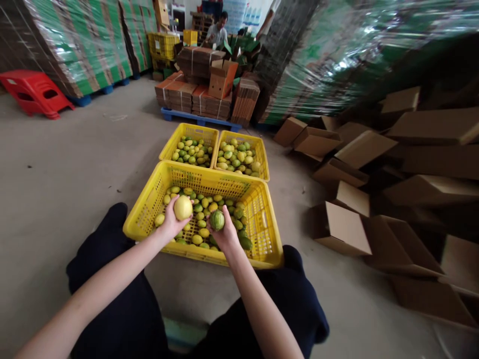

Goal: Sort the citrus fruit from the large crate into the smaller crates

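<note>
My left hand [171,219] is closed around a smooth, round, pale-yellow fruit [183,208]. To its right, my right hand [226,233] grips a dark green fruit [217,220] with lighter stripes. Both hands are raised over the near part of a large yellow plastic crate [264,219], which stands between my knees. Inside the crate lie many yellow and green lemon-like fruits [197,240], in a loose layer that leaves some of the slotted bottom showing. My forearms and hands hide part of the crate's near side.
Two smaller yellow crates, left [168,144] and right [265,157], filled with similar fruit, adjoin the far side. Behind them, flattened cartons [183,97] are stacked on a blue pallet [202,119]. Open cardboard boxes [346,229] lie heaped at right. A red stool [35,92] is at left; a person [217,35] sits behind.
</note>
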The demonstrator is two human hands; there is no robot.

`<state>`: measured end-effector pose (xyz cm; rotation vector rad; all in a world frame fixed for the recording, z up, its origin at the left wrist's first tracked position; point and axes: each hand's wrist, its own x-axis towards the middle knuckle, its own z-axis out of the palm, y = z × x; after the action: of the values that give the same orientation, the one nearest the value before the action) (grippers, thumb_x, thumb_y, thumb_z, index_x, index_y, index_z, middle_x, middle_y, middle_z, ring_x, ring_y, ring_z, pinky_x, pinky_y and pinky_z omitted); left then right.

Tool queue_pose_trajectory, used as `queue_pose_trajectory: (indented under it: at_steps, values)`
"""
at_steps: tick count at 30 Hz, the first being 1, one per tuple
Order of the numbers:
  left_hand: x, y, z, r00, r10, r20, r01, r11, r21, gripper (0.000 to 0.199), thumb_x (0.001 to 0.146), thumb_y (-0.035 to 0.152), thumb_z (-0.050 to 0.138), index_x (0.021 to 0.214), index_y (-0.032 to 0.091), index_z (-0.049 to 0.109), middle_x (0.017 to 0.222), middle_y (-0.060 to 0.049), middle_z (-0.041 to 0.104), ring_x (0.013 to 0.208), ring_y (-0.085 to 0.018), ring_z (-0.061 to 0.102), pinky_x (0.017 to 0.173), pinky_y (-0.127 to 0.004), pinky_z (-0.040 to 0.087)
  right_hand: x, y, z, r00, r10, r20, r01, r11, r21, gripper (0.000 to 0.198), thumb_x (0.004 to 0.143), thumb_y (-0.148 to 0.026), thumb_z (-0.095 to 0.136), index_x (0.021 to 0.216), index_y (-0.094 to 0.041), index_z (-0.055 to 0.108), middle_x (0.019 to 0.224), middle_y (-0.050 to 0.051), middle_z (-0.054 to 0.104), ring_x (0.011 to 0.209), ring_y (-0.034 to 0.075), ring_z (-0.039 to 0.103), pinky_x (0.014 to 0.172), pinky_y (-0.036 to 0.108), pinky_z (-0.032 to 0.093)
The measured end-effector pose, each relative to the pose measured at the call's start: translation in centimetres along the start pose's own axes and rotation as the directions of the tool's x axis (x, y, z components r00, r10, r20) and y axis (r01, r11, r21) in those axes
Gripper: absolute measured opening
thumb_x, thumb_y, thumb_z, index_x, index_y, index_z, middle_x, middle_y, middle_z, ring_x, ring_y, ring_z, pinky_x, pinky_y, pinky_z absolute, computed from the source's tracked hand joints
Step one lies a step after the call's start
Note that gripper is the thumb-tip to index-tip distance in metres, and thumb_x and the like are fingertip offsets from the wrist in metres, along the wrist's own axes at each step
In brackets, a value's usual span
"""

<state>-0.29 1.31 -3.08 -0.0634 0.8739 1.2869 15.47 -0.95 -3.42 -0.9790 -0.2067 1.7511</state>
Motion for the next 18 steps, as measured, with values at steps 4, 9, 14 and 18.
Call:
queue_pose_trajectory:
  at_steps: [4,9,14,18]
  values:
    - [0.0,-0.5,-0.1,0.994,-0.086,0.065,0.085,0.996,0.003,0.03,0.099,0.036,0.04,0.098,0.016,0.063,0.079,-0.006,0.071,0.061,-0.018,0.069,0.051,-0.028,0.055,0.1,0.3,0.1,0.997,-0.057,0.056,0.058,0.998,-0.013,0.032,0.078,-0.051,0.073,0.078,-0.019,0.067,0.067,0.0,0.07,0.064,0.016,0.065,0.054,0.026,0.051]
    - [-0.5,-0.5,0.2,0.969,-0.171,0.18,0.17,0.985,0.023,0.031,0.097,0.04,0.045,0.109,0.017,0.062,0.089,-0.01,0.073,0.073,-0.022,0.073,0.064,-0.037,0.062,-0.2,0.0,0.0,0.99,0.009,0.139,-0.01,1.0,0.004,0.022,0.073,-0.037,0.079,0.081,-0.019,0.069,0.075,-0.001,0.073,0.064,0.015,0.066,0.058,0.027,0.054]
    - [-1.6,-0.3,0.8,0.98,-0.185,0.077,0.178,0.98,0.09,0.018,0.091,0.027,0.053,0.095,0.011,0.061,0.069,-0.009,0.067,0.059,-0.018,0.069,0.046,-0.023,0.056,-0.4,0.0,0.1,0.99,-0.008,0.139,0.005,1.0,0.021,0.015,0.068,-0.024,0.078,0.071,-0.019,0.064,0.07,-0.002,0.071,0.054,0.011,0.061,0.044,0.021,0.044]
    - [-2.1,0.0,0.8,0.976,-0.208,0.067,0.203,0.976,0.081,0.022,0.089,0.028,0.051,0.097,0.011,0.063,0.065,-0.008,0.064,0.056,-0.018,0.067,0.038,-0.022,0.052,-0.3,0.2,0.3,0.999,-0.031,0.03,0.027,0.994,0.106,0.018,0.068,-0.022,0.076,0.071,-0.022,0.058,0.06,-0.005,0.063,0.055,0.014,0.062,0.039,0.02,0.038]
